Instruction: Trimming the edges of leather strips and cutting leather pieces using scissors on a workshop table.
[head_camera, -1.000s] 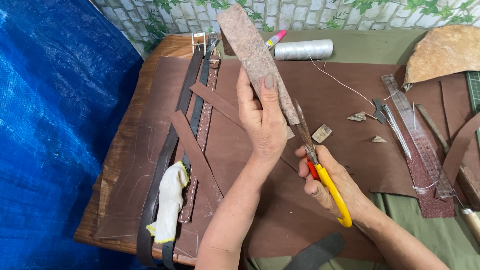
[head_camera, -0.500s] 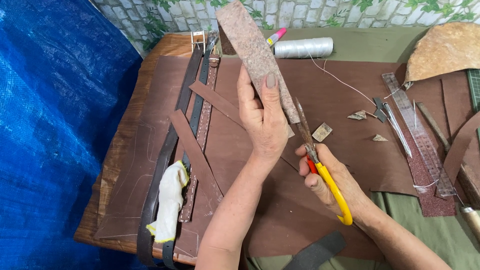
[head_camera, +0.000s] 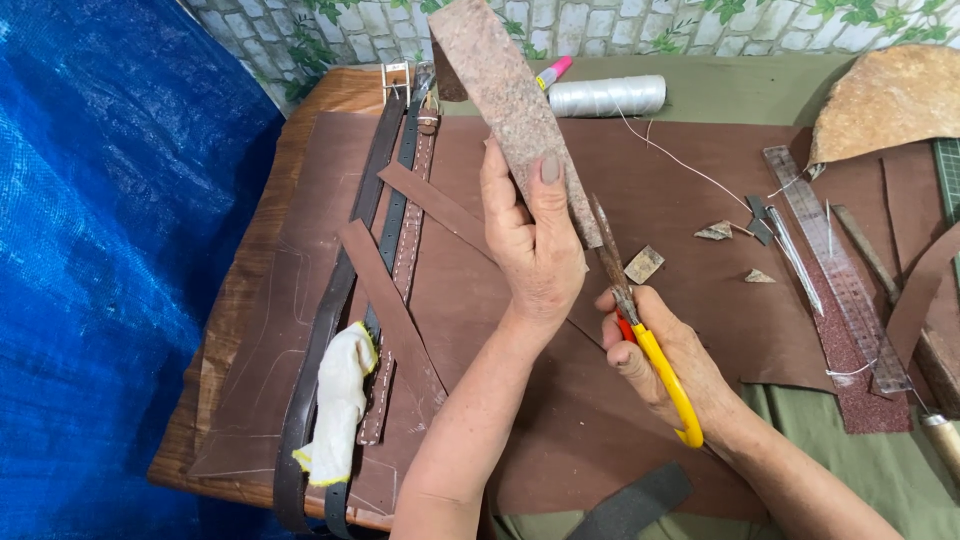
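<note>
Over a brown sheet (head_camera: 480, 400), left of centre, the left hand (head_camera: 535, 250) gripped an upright strip (head_camera: 510, 100) while the right hand (head_camera: 665, 350), closed around scissors (head_camera: 640, 330), trimmed its near end; offcuts (head_camera: 645, 263) lay right, trimming seemingly unfinished.

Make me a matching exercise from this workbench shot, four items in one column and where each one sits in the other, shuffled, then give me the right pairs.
Things:
1. leather strip
2. scissors
3. thread spool
4. glove

Places:
A. lying on the dark belts near the front edge of the bench
B. held up in the left hand
C. at the far side, beside the glue bottle
D. gripped in the right hand, blades at the strip's lower end

Pairs: 1-B, 2-D, 3-C, 4-A
</note>
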